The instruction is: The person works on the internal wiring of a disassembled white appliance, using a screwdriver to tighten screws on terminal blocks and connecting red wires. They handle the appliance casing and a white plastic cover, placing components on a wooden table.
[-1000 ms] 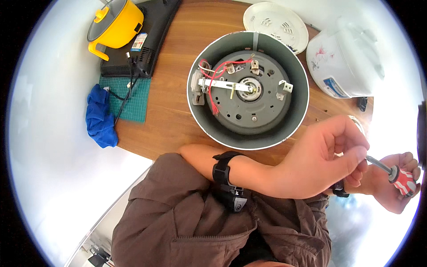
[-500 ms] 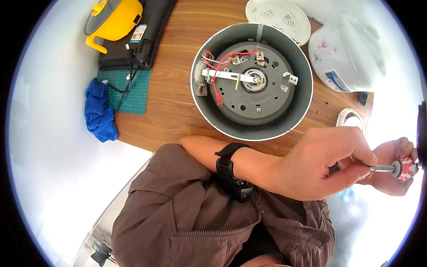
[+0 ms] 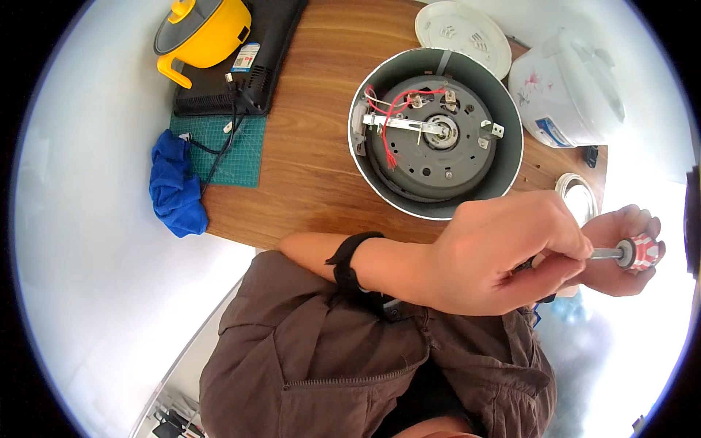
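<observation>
My left hand [image 3: 511,255] reaches across to the right, its thumb and forefinger pinching the metal shaft end of a screwdriver [image 3: 607,253]. The red-and-white screwdriver handle lies in the curled fingers of my right hand [image 3: 621,226], partly behind the left one. What the tip touches is hidden by my left fingers. Just beyond my hands stands a round grey metal cooker shell [image 3: 358,171], its inside facing up. Within it are a grey disc [image 3: 398,157], a white metal bar [image 3: 398,123], small brackets and red wires [image 3: 389,146] with loose ends.
Behind the shell lies a round white vented cover [image 3: 467,36]. At right are a white flowered appliance housing [image 3: 558,95] and a small round part [image 3: 575,196]. At left, a yellow pot [image 3: 219,36] sits on a black cooktop [image 3: 281,44], near a green mat [image 3: 244,157] and blue cloth [image 3: 174,190].
Both hands and the screwdriver have shifted slightly left and upward in view, closer to the shell. The table scene has slid a little rightward as the view moved. The grip looks the same.
</observation>
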Motion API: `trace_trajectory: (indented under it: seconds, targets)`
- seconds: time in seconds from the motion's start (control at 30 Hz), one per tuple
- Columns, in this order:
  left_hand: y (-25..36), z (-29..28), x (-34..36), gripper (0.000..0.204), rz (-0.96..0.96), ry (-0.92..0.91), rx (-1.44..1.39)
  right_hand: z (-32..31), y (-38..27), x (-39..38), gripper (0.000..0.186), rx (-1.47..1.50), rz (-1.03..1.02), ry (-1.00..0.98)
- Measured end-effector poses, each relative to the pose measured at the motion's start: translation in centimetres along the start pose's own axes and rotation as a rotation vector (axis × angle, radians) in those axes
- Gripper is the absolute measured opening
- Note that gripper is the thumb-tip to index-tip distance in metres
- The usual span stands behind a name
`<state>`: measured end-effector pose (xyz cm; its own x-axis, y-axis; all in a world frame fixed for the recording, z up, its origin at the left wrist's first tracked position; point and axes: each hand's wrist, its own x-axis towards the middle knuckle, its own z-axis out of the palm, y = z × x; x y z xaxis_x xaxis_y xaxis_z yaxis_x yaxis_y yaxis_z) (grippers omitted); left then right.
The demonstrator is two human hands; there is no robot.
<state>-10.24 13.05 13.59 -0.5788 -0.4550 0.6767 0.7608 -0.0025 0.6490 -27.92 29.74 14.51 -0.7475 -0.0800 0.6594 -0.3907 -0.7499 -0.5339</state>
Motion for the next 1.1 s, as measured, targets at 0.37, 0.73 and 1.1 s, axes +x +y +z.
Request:
trace_trajectory:
  seconds: [0.37,0.73,1.1]
  targets:
    - [3.0,-8.9,4.1,0.014,-0.278,-0.186,0.42,2.6,1.9,-5.8,0.06,-0.348,0.145,-0.083]
    - [0.5,-11.6,11.8,0.015,-0.531,-0.226,0.548,6.4,7.0,-5.1,0.035,-0.143,0.392,0.159]
    - [-1.5,-11.3,11.0,0.023,-0.504,-0.43,0.512,3.1,8.5,-7.0,0.014,0.276,0.751,0.278]
